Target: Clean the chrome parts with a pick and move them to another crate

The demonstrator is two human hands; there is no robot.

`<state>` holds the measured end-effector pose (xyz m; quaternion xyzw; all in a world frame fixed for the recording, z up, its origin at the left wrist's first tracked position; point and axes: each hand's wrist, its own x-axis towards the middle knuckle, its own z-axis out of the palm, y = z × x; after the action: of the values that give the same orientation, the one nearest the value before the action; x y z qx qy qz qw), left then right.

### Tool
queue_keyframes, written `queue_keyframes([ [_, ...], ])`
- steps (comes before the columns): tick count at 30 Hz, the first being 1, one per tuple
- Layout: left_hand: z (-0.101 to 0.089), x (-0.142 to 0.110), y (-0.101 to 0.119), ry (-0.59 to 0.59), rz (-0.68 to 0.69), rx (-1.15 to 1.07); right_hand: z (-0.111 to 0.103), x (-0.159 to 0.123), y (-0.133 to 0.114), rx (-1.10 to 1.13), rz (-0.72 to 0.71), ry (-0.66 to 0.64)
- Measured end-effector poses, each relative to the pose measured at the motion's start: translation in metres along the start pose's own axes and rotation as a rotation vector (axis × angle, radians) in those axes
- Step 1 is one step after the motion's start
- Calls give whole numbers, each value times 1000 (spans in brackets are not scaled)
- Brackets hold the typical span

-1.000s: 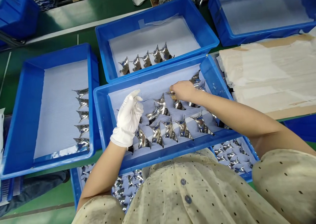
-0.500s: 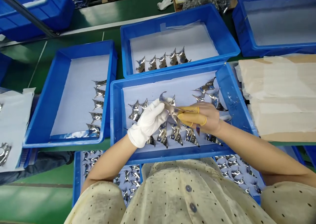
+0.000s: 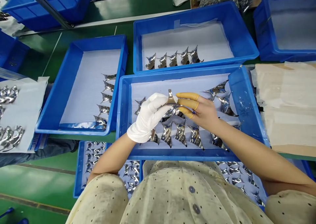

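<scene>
My left hand (image 3: 148, 117), in a white glove, is closed on a shiny curved metal piece (image 3: 170, 98) and holds it above the middle blue tray (image 3: 177, 154). At its right edge is my right hand (image 3: 197, 107), fingers stretched out and slightly apart, with yellow finger cots on several of them. Whether those fingertips touch the piece I cannot tell. Below the hands, pointed chrome pieces (image 3: 180, 133) lie in a row on the tray's white liner. More such pieces (image 3: 225, 104) lie at its right side; some are partly hidden by my hands.
Behind stands another blue tray (image 3: 195, 67) with a row of chrome pieces (image 3: 173, 58). A left tray (image 3: 71, 131) has several pieces along its right side. Brown cardboard (image 3: 286, 108) lies to the right. Filled trays sit lower, near my body.
The metal piece has been turned and now stands more upright in my left hand. My right fingers have loosened from its right end and straightened. The view has shifted slightly left.
</scene>
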<state>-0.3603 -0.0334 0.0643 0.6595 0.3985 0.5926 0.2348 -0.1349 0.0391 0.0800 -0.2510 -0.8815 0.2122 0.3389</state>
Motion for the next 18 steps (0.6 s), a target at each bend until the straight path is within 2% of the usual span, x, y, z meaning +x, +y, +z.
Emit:
queue_keyframes([
  [3,-1,0,5,-38,-202,-90,5,2,1,156,119,-47],
  [5,-2,1,8,-25,-367,-235,5,2,-2,301,277,-89],
  [7,-2,2,9,6,-461,-382,4,3,-8,444,449,-125],
  [10,-3,4,8,12,-492,-455,2,7,-17,596,589,-134],
  [18,-13,2,0,-28,-405,-307,-1,11,-30,706,699,-119],
])
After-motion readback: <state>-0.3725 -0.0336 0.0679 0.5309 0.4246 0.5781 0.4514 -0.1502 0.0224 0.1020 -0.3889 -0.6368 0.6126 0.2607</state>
